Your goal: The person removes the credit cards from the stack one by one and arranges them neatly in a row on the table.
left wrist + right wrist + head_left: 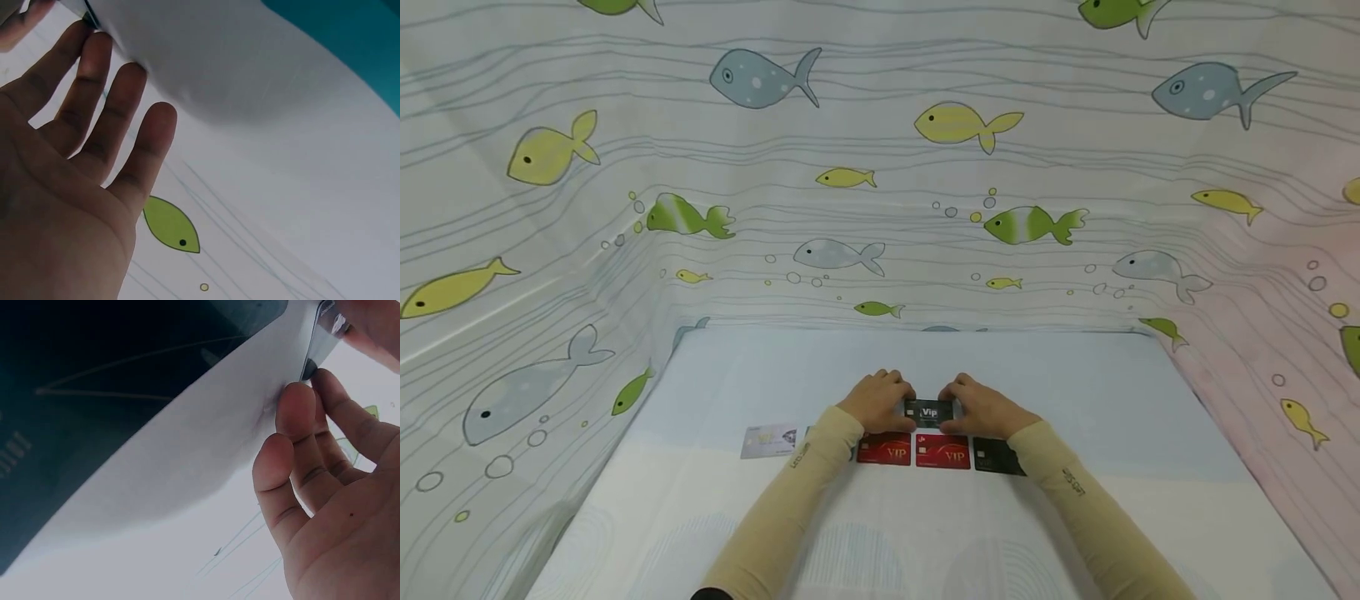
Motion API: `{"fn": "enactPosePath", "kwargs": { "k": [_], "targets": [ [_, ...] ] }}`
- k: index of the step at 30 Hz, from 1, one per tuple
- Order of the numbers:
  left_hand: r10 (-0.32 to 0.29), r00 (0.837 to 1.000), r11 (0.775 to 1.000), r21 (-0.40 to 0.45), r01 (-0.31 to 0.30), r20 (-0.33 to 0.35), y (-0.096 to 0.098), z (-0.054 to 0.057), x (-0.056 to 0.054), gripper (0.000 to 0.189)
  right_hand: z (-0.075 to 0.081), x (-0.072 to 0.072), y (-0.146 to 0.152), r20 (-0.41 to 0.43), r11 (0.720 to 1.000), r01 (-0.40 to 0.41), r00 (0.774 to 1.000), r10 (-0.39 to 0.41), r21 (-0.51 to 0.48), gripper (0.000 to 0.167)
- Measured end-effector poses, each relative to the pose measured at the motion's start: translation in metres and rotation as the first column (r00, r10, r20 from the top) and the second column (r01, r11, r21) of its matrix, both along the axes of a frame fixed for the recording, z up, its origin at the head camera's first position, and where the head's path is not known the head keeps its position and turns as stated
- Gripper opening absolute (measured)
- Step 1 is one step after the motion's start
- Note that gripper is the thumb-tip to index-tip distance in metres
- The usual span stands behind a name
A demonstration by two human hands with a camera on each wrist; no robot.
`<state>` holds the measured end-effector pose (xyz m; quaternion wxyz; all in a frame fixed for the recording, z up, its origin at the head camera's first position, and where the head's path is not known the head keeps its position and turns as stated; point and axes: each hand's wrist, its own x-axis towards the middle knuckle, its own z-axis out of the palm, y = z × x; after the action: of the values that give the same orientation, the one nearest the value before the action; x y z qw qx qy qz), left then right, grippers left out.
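A dark card marked "Vip" (928, 412) is pinched between my two hands just behind a row of cards. My left hand (878, 402) grips its left end, and my right hand (987, 407) grips its right end, thumbs on the near side. Seen from the right wrist, the card (320, 340) stands tilted at the fingertips (295, 406). From the left wrist only a thin dark edge of it shows by the fingers (95, 53). In front lie a red VIP card (883, 451), a second red card (943, 452) and a black card (996, 456), partly behind the right sleeve.
A silvery card (766, 442) lies at the row's left end, and the left sleeve (820, 454) hides most of another beside it. The row lies on a pale cloth-covered table (760, 358). Fish-printed curtains (850, 217) enclose the back and sides.
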<state>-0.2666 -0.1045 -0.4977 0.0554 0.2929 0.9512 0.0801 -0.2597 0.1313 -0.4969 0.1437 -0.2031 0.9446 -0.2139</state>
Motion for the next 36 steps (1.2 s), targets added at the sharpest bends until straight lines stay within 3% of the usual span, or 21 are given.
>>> {"fn": "enactPosePath", "kwargs": {
  "k": [9, 17, 36],
  "targets": [
    [-0.018, 1.000, 1.000, 0.017, 0.018, -0.007, -0.002, 0.003, 0.001, 0.051, -0.002, 0.000, 0.001, -0.021, 1.000, -0.005, 1.000, 0.005, 0.015, 0.055],
    [-0.070, 0.995, 0.998, -0.013, 0.069, -0.065, -0.002, 0.001, 0.001, 0.051, -0.001, 0.002, 0.001, -0.018, 1.000, -0.009, 1.000, 0.010, 0.028, 0.056],
    [-0.045, 0.991, 0.996, -0.081, 0.035, -0.126, 0.010, 0.003, 0.009, 0.052, -0.004, -0.001, 0.012, -0.064, 0.999, -0.007, 0.998, 0.009, 0.031, 0.058]
  ]
}}
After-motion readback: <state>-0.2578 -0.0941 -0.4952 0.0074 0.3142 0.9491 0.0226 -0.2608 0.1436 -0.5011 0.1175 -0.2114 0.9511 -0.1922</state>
